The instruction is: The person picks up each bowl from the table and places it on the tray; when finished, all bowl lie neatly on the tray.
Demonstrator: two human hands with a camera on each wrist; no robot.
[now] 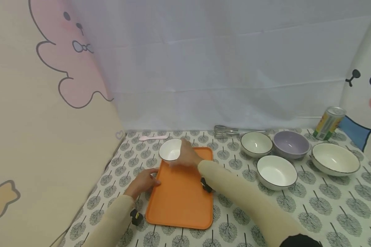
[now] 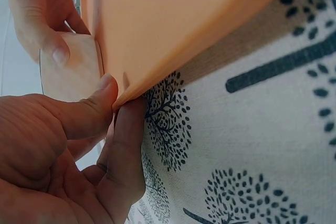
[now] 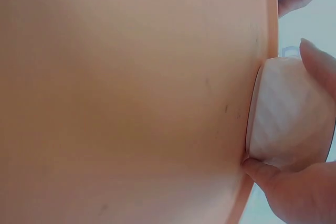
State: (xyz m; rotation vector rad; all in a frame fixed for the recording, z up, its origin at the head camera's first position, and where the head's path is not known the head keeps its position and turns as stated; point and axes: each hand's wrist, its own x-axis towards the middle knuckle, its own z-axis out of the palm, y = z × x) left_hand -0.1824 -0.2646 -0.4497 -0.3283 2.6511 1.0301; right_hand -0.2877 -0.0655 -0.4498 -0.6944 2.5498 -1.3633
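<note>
An orange rectangular tray (image 1: 180, 199) lies on the patterned tablecloth in front of the person. My left hand (image 1: 143, 181) pinches its left edge; in the left wrist view the thumb (image 2: 100, 103) is on top and the fingers are beneath. At the tray's far left corner, my right hand (image 1: 187, 156) grips a small white bowl (image 1: 167, 151) with a dark rim. The right wrist view shows that bowl (image 3: 289, 111) between thumb and fingers, overlapping the tray's edge. Part of the bowl is hidden behind the right hand in the head view.
A pink spoon (image 1: 153, 137) lies behind the bowl. Metal utensils, including a whisk-like one (image 1: 224, 132), lie along the back. To the right stand white bowls (image 1: 276, 173), a purple bowl (image 1: 291, 144), a wider white bowl (image 1: 335, 159) and a can (image 1: 329, 123). Curtains enclose the table.
</note>
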